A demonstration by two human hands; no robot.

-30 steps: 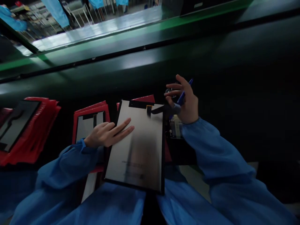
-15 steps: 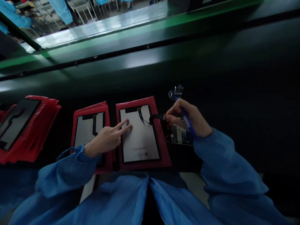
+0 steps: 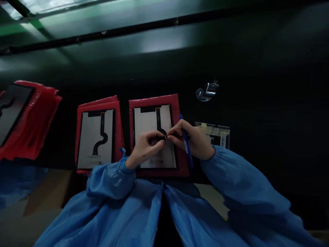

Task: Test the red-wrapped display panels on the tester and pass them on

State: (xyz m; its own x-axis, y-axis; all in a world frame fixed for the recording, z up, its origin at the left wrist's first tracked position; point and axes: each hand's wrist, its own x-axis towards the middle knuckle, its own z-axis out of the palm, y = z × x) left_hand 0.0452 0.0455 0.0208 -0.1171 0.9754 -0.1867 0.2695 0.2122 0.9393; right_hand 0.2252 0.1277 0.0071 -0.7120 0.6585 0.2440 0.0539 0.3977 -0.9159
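Observation:
A display panel (image 3: 146, 120) lies back side up on a red sheet (image 3: 183, 164) in front of me. Its black flex cable (image 3: 158, 118) curves down to my fingertips. My left hand (image 3: 146, 147) pinches the cable's lower end over the panel. Thumb and forefinger of my right hand (image 3: 194, 139) meet at the same end from the right, pinching it too. A blue pen (image 3: 187, 147) is tucked in my right hand, tilted across the palm. Exactly what sits between the fingertips is small and partly hidden.
Left of it, another panel (image 3: 87, 140) with a curved black cable lies on red sheets (image 3: 118, 137). A stack of red sheets (image 3: 33, 127) bears a panel (image 3: 15, 106) at the far left. A metal clicker (image 3: 207, 91) and a partly covered electronic part (image 3: 223, 132) are at the right.
My left hand has gone from resting two spread fingers on the panel to pinching the cable end. My right hand has come in over the panel's right edge. The view has shifted.

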